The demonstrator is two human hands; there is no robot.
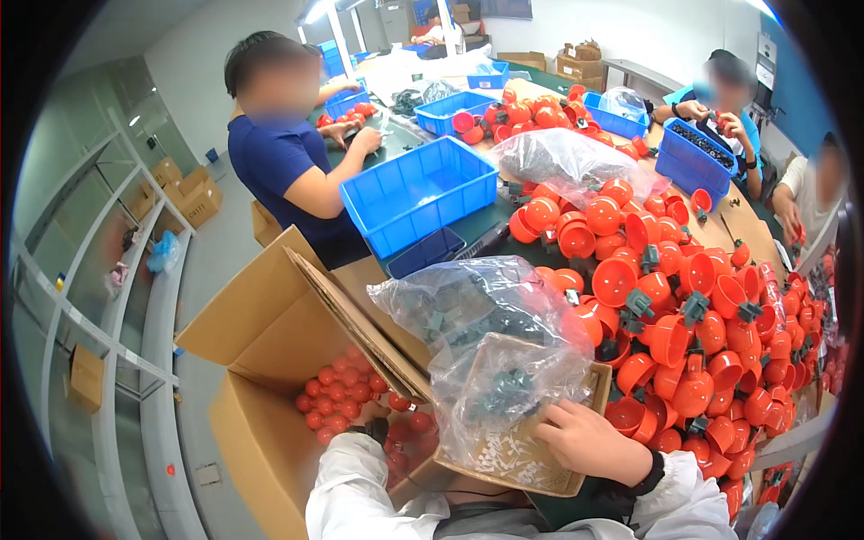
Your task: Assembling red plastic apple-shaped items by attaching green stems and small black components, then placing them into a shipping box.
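Note:
My left arm, in a white sleeve, reaches down into a large open cardboard box. Red ball-shaped cups lie in the box, under what looks like clear plastic. My left hand shows only as a dark patch beside them, its fingers hidden. Over a shallow cardboard tray, my right hand has its fingers bent together among small white plastic pieces. Whatever sits between those fingertips is too small to make out. A clear plastic bag with dark green parts lies partly over the tray.
Many red cups with dark green fittings are heaped on the table to the right. A blue bin stands beyond the box; another blue bin holds small black parts. Co-workers sit or stand around the table. Metal shelving lines the left.

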